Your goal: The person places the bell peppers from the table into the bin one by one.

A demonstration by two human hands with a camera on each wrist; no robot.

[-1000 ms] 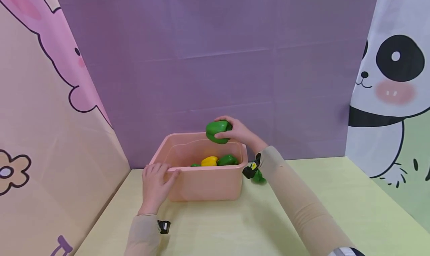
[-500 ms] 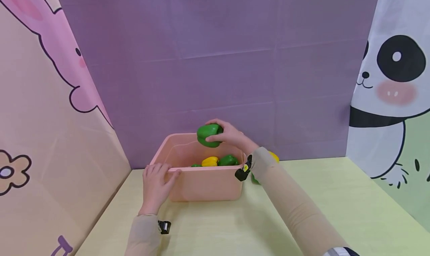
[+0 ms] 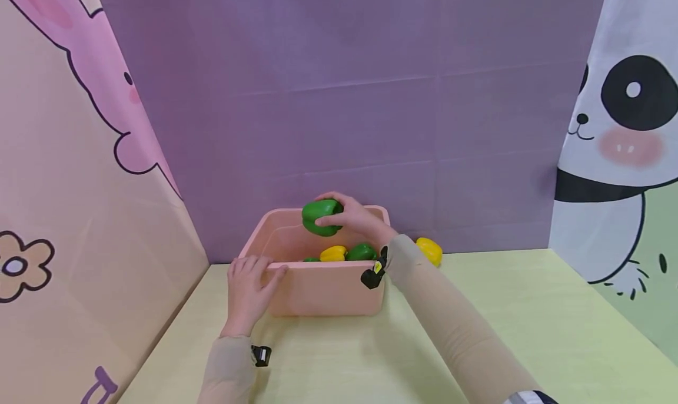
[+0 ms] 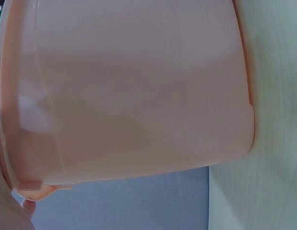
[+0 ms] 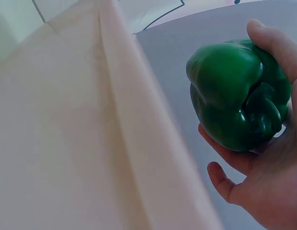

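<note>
Above the pink plastic bin (image 3: 323, 289), my right hand (image 3: 356, 217) grips a green bell pepper (image 3: 318, 217) from its right side. In the right wrist view the pepper's stem faces the palm, with the thumb on one side and fingers on the other. My left hand (image 3: 248, 292) holds the bin's near rim at the left corner, thumb and fingers over the edge. Inside the bin lie a yellow bell pepper (image 3: 333, 254), another green bell pepper (image 3: 361, 252) and a sliver of green (image 3: 311, 259), partly hidden by the near wall.
A yellow bell pepper (image 3: 429, 251) rests on the pale table (image 3: 503, 310) right of the bin, partly behind my right sleeve. A purple backdrop (image 3: 344, 98) rises behind the bin. Printed side panels stand left and right.
My right hand has carried the green pepper leftward and slightly down over the bin. The yellow pepper outside came into view, and a green one beside the bin became hidden behind my arm.
</note>
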